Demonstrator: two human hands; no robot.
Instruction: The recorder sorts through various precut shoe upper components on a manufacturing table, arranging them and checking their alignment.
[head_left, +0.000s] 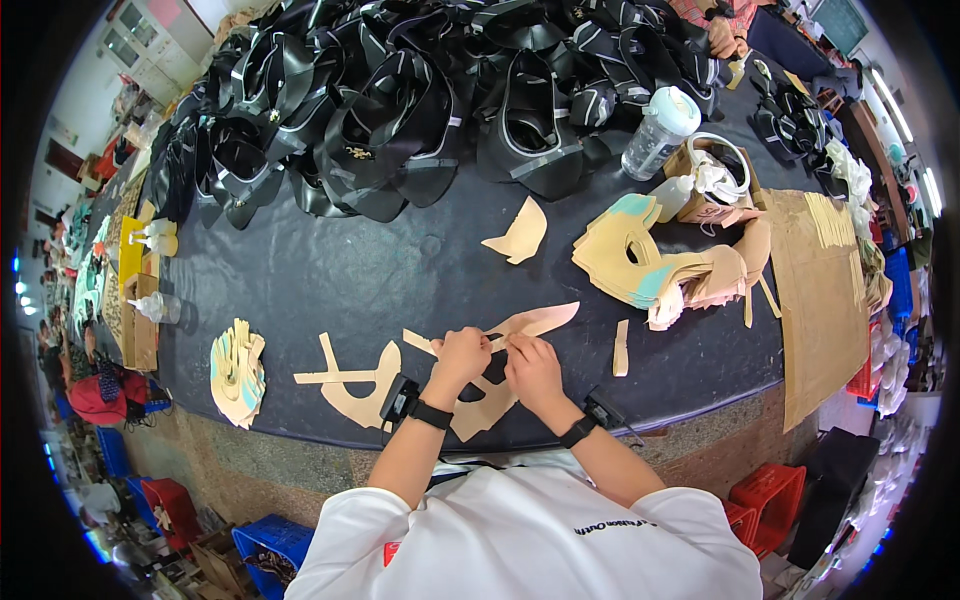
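On the dark table my left hand [463, 355] is closed at a narrow beige strip [419, 342], which lies across a curved beige leather-like cut-out [541, 319]. My right hand [533, 368] rests on the same cut-out just beside it, fingers bent and pressed together at the strip's other end. Part of the strip and both sets of fingertips are hidden. Left of my hands lies another curved cut-out [349, 404] with strips [330, 378] across it. A single short strip [621, 350] lies to the right, and a small pointed piece [524, 232] sits farther away.
Stacked beige cut-outs [607, 258] stand at right, with a smaller stack [237, 385] at left. Black shoe uppers [388, 140] crowd the far side. A clear bottle [660, 135], a box [752, 165] and a cardboard sheet [812, 310] stand or lie at right.
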